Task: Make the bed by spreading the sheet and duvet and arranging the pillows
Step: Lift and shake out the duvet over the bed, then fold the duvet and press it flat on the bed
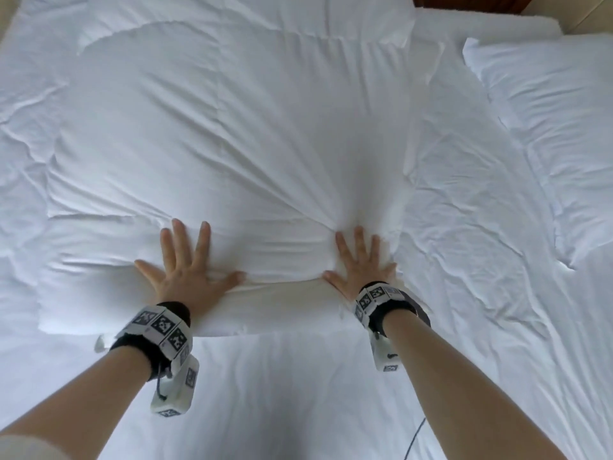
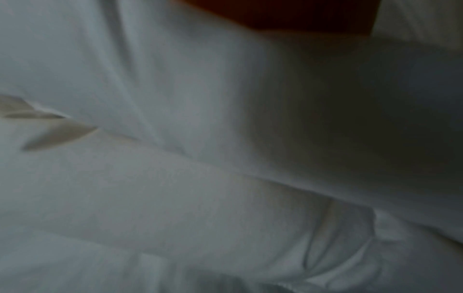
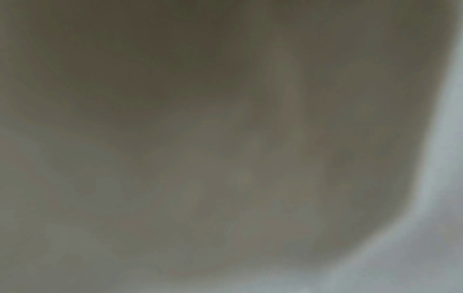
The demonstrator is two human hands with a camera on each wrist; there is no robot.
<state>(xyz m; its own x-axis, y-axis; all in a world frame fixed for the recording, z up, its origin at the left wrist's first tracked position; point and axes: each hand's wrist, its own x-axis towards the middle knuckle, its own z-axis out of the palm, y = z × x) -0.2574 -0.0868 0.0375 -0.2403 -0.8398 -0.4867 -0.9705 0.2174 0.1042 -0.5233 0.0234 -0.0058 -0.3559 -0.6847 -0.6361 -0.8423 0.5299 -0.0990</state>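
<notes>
Both hands lie flat with fingers spread: left hand (image 1: 185,273) and right hand (image 1: 360,268) press the near long edge of the pillow (image 1: 225,144). The pillow extends directly ahead of them, long axis crosswise; both reach equally.

Black wristbands (image 1: 156,340) with checkered marker tags, white camera boxes (image 1: 174,390) beneath.

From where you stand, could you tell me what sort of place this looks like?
Most likely a bedroom. Both hands, left hand and right hand, press flat on a white pillow lying on a wrinkled white sheet, a second pillow lies to the right, and a dark wooden headboard shows at the top.
</notes>
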